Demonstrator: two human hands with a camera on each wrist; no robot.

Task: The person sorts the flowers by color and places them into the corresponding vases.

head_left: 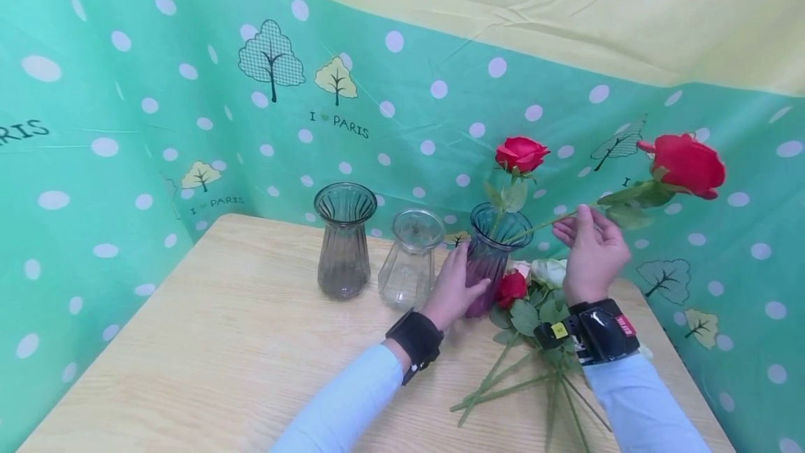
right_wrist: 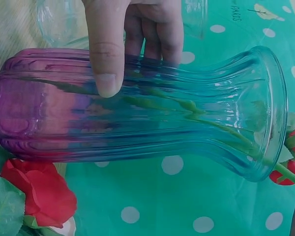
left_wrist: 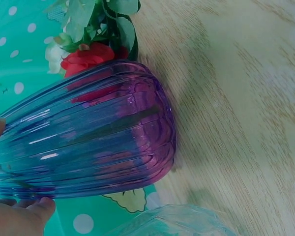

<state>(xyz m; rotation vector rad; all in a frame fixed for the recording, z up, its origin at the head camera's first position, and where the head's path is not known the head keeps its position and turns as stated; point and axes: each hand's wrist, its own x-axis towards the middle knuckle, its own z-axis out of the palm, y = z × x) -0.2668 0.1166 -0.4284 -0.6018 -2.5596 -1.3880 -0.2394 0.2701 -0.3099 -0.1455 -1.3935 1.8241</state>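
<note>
My left hand (head_left: 454,291) grips a ribbed glass vase (head_left: 486,272), blue-green at the top and purple at the base. In the right wrist view the thumb lies across the vase (right_wrist: 162,123). One red rose (head_left: 522,154) stands in this vase, its stem seen through the glass. With thumb and fingers, my right hand (head_left: 596,257) pinches the stem of a second red rose (head_left: 688,165) to the right of the vase. That stem slants down to the left, its lower end inside the vase mouth. The left wrist view shows the vase's base (left_wrist: 147,128) close up.
To the left stand a clear glass vase (head_left: 409,275) and a grey glass vase (head_left: 344,261). Beside the coloured vase lies a pile of flowers with a red rose (head_left: 512,289), a white flower (head_left: 550,272) and several stems. A patterned cloth (head_left: 352,159) hangs behind the wooden table (head_left: 251,341).
</note>
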